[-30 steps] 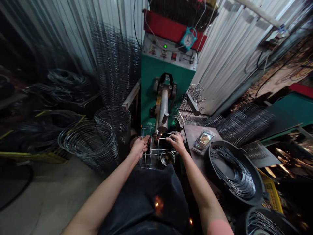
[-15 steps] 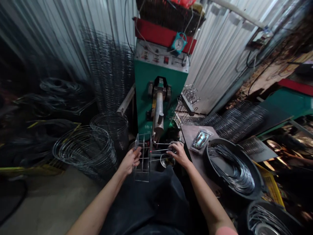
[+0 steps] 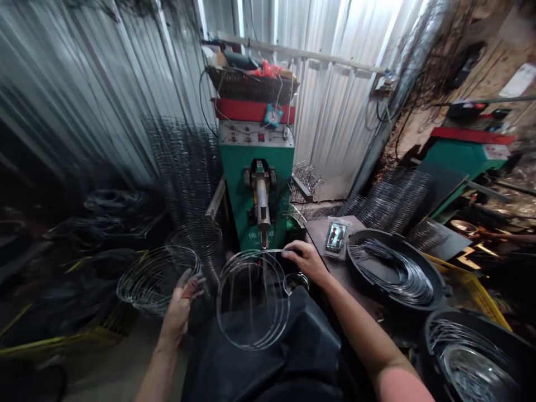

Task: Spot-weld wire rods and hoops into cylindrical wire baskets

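The left hand (image 3: 184, 296) has left the wirework that it held below the machine half a second ago; it is now at the tall nest of round silver wire hoops (image 3: 144, 290). It is blurred, so I cannot tell whether its fingers grasp a hoop. The right hand (image 3: 307, 259) pinches the upper rim of a round silver wire frame (image 3: 251, 279), just below the tip of the grey cylindrical metal arm (image 3: 262, 204). The frame's rings now face the camera, where boxy wirework showed before. The view has also tilted up, showing more corrugated metal wall (image 3: 335, 111). White Chinese characters (image 3: 260, 234) mark the green metal machine (image 3: 235, 178); the arm partly covers them.
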The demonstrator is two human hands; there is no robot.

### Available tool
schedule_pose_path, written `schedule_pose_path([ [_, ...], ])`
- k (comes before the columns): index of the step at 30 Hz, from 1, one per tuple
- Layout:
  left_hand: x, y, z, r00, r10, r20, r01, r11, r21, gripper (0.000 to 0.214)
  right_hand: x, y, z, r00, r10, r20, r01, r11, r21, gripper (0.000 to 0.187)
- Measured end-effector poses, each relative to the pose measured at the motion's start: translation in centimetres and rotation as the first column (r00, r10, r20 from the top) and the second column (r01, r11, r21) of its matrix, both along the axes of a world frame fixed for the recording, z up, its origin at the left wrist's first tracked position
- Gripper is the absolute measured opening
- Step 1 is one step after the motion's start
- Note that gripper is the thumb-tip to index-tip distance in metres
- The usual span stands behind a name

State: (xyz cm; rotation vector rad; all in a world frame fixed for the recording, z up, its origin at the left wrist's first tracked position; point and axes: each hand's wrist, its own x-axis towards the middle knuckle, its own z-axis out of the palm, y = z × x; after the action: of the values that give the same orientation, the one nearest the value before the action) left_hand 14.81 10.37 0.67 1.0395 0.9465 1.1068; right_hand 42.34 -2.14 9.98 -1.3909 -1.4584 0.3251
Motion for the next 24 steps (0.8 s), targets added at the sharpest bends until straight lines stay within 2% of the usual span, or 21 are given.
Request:
schedule_pose_path([
  [1, 0.3, -0.3, 1.6, 1.000, 0.003, -0.012, -0.001, 0.992, 0.124, 0.051, -0.9, 0.4, 0.3, 0.999, 0.017, 0.035, -0.017, 1.000, -0.012, 0.020],
  [3, 1.5, -1.4, 4.8, 0.988, -0.118, -0.095, 0.142, 0.938, 0.315, 0.051, -2.3, 1.0, 0.8, 0.995, 0.032, 0.096, -0.029, 0.999, -0.030, 0.021],
  [4, 2.3, -2.0, 6.3, 0.970, -0.183, -0.162, 0.230, 0.906, 0.354, 0.049, -2.7, 1.0, 1.1, 0.993, 0.028, 0.118, -0.023, 0.999, -0.036, 0.021],
  [6, 4.0, -2.9, 8.9, 0.921, -0.298, -0.250, 0.373, 0.859, 0.351, 0.044, -2.9, 0.9, 2.1, 0.989, 0.002, 0.151, 0.004, 0.999, -0.040, 0.022],
  [7, 4.8, -3.1, 9.9, 0.908, -0.334, -0.253, 0.407, 0.847, 0.342, 0.041, -2.7, 0.8, 2.8, 0.985, -0.014, 0.172, 0.020, 0.999, -0.033, 0.021],
  [10, 6.5, -2.3, 12.3, 0.908, -0.379, -0.180, 0.418, 0.850, 0.321, 0.040, -1.2, 0.7, 4.5, 0.962, -0.076, 0.264, 0.072, 0.997, 0.028, 0.018],
  [12, 7.3, -1.2, 12.8, 0.903, -0.401, -0.155, 0.428, 0.868, 0.252, 0.042, 0.3, 1.0, 4.5, 0.943, -0.138, 0.302, 0.127, 0.990, 0.058, 0.019],
  [13, 7.6, -0.7, 12.7, 0.898, -0.412, -0.155, 0.436, 0.880, 0.190, 0.043, 1.0, 1.2, 4.0, 0.939, -0.167, 0.299, 0.158, 0.986, 0.052, 0.020],
  [15, 8.0, 0.2, 11.3, 0.880, -0.433, -0.193, 0.447, 0.894, 0.035, 0.044, 2.1, 1.8, 1.8, 0.940, -0.202, 0.273, 0.212, 0.977, -0.007, 0.022],
  [18, 8.4, 0.5, 7.5, 0.852, -0.435, -0.291, 0.418, 0.900, -0.121, 0.044, 2.6, 2.5, -3.2, 0.949, -0.187, 0.252, 0.229, 0.962, -0.150, 0.021],
  [21, 8.4, 0.1, 3.6, 0.839, -0.422, -0.344, 0.396, 0.907, -0.144, 0.045, 2.3, 2.7, -7.5, 0.962, -0.144, 0.232, 0.201, 0.948, -0.246, 0.020],
  [24, 7.9, 0.3, 1.3, 0.836, -0.406, -0.368, 0.399, 0.912, -0.101, 0.046, 1.8, 2.9, -9.6, 0.972, -0.143, 0.185, 0.189, 0.946, -0.263, 0.021],
])
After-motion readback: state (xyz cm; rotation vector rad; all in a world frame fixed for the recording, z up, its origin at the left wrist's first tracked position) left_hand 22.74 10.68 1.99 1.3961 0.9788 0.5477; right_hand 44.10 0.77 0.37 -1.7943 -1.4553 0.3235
